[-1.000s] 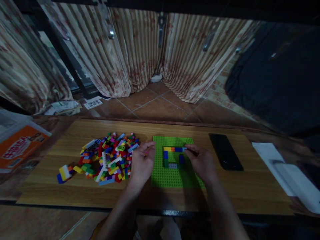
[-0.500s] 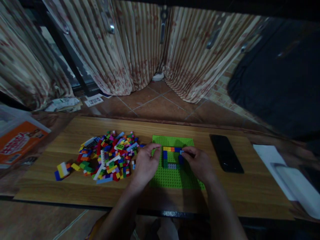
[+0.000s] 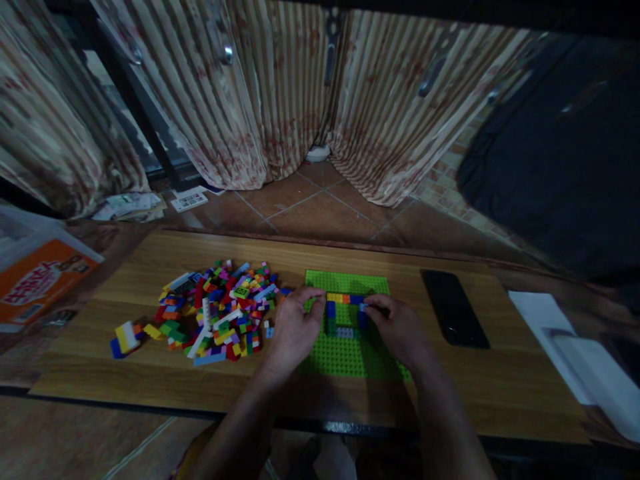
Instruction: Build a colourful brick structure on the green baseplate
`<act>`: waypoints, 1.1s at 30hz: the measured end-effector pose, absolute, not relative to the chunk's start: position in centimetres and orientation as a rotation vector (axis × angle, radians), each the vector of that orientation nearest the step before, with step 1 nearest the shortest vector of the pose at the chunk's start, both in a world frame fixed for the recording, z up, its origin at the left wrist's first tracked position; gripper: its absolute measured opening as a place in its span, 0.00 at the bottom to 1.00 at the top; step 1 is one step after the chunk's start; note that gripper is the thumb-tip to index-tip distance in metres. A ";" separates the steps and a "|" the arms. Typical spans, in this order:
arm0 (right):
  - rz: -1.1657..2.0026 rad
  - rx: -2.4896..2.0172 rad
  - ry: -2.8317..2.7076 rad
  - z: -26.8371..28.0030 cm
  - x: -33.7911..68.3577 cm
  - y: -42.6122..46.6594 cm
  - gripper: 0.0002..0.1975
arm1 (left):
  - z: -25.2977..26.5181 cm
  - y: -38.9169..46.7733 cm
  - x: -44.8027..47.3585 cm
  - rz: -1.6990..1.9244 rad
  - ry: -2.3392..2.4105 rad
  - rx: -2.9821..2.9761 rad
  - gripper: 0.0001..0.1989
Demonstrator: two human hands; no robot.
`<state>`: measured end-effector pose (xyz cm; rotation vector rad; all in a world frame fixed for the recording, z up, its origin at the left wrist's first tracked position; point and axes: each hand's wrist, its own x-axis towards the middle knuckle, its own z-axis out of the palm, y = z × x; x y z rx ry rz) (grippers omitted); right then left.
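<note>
A: Where is the right hand (image 3: 400,327) at the moment?

B: Above the right part of the green studded baseplate (image 3: 345,357), its thumb and forefinger pinching a small light blue brick (image 3: 362,307).

A: And where does that brick sit?

B: On the baseplate's right half, at the right side of a low rectangular outline. A blue brick (image 3: 363,321) shows just on the near side of it.

A: What else makes up the outline?

B: Along the edge towards the baseplate's far side runs a yellow brick (image 3: 333,298), then an orange brick (image 3: 346,299), then blue. More blue lies on the side nearest the baseplate's left edge, and a greyish brick (image 3: 345,332) lies towards the baseplate's middle.

A: What about the left hand (image 3: 295,325)?

B: It reaches over the baseplate's left edge, thumb and forefinger curled towards each other beside the yellow brick. Whether anything is between them, one cannot tell.

A: And around the baseplate?

B: Left of it, a heap of mixed loose bricks (image 3: 220,317) spreads over the wooden table (image 3: 500,393). Right of it, a black smartphone (image 3: 454,308) lies flat. Well to its left stands a clear plastic box (image 3: 30,230) with an orange label (image 3: 47,283).
</note>
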<state>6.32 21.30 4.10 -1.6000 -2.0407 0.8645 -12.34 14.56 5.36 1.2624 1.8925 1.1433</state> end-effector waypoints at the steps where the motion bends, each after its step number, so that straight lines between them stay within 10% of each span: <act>1: 0.857 -1.589 -2.052 4.1 6.3 21.3 0.09 | 5.4 14.5 -12.3 1.139 1.896 1.260 0.10; 33: 0.778 -1.600 -2.207 4.6 5.8 22.1 0.12 | 5.1 14.5 -12.1 1.101 1.920 1.397 0.09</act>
